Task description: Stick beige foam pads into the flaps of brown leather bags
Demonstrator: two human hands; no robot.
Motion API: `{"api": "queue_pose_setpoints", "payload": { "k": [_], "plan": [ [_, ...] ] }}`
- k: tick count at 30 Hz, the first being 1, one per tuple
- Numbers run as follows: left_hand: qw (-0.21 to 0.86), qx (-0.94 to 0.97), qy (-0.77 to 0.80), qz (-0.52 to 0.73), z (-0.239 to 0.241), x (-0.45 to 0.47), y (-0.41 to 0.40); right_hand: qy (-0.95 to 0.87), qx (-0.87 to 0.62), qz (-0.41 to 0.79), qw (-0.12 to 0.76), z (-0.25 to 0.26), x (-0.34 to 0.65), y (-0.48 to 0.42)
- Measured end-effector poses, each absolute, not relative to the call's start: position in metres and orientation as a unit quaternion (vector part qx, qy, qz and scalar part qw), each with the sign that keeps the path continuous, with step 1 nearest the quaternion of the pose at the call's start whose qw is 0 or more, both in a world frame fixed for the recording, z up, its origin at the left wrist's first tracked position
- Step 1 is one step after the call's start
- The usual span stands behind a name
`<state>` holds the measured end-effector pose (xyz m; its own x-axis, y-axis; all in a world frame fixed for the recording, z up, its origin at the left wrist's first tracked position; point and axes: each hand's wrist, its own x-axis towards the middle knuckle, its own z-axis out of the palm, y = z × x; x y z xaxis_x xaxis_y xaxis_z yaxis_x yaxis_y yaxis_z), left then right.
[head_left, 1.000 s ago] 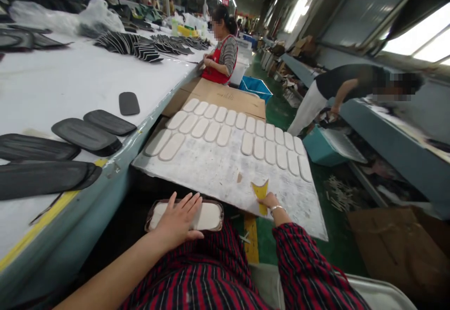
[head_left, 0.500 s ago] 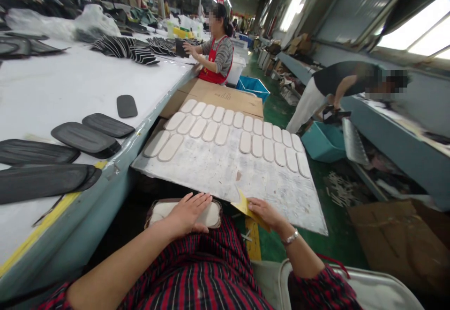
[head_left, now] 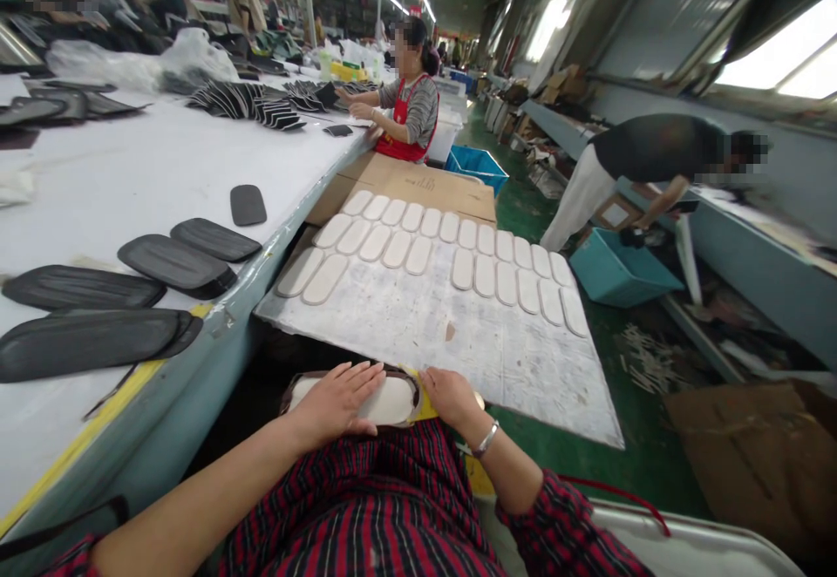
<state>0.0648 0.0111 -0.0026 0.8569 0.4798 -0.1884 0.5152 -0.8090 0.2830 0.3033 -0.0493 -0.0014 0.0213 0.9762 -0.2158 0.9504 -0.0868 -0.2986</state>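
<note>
Across my lap lies a white oval pad (head_left: 391,401) with a dark brown, loose-looking edge around it. My left hand (head_left: 336,400) rests flat on its face, fingers stretched out. At the pad's right end, my right hand (head_left: 451,396) grips a thin yellow scraper-like piece (head_left: 426,406), which touches the pad's edge. The fingers cover part of the yellow piece, so its full shape is hidden. Just beyond my hands is a whitish board (head_left: 392,320) bearing rows of white oval pads (head_left: 462,269) with thin brownish rims.
A white-topped table (head_left: 131,167) on my left holds black oval pieces (head_left: 173,263). A person in a red apron (head_left: 409,106) works at its far side. To the right, another person (head_left: 654,150) bends over a teal bin (head_left: 618,272). A cardboard box (head_left: 751,446) stands at lower right.
My right hand has moved left, bringing the yellow piece to the pad's right end. My left hand stays flat on the pad. The view has shifted slightly.
</note>
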Motion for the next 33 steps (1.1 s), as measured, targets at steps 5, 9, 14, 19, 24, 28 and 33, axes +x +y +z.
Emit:
{"api": "queue_pose_setpoints", "payload": {
  "k": [5, 9, 14, 19, 24, 28, 33],
  "plan": [
    [0.183, 0.947, 0.262, -0.039, 0.005, 0.068, 0.01, -0.677, -0.721, 0.146, 0.031, 0.0, 0.294, -0.046],
    [0.202, 0.939, 0.277, -0.029, 0.008, 0.077, 0.009, -0.688, -0.712, 0.138, 0.021, 0.002, 0.29, -0.042],
    [0.228, 0.928, 0.289, -0.06, 0.011, 0.091, 0.01, -0.701, -0.699, 0.142, 0.003, 0.008, 0.279, -0.044],
    [0.242, 0.917, 0.309, -0.072, 0.018, 0.09, 0.008, -0.719, -0.672, 0.179, -0.005, 0.015, 0.288, -0.04],
    [0.268, 0.914, 0.296, -0.067, 0.023, 0.08, 0.012, -0.69, -0.707, 0.156, -0.002, 0.013, 0.309, -0.056],
    [0.278, 0.915, 0.288, -0.046, 0.022, 0.087, 0.007, -0.672, -0.732, 0.113, 0.001, 0.006, 0.293, -0.08],
    [0.229, 0.922, 0.311, -0.026, 0.012, 0.111, -0.014, -0.673, -0.734, 0.093, 0.001, 0.004, 0.276, -0.082]
  ]
}}
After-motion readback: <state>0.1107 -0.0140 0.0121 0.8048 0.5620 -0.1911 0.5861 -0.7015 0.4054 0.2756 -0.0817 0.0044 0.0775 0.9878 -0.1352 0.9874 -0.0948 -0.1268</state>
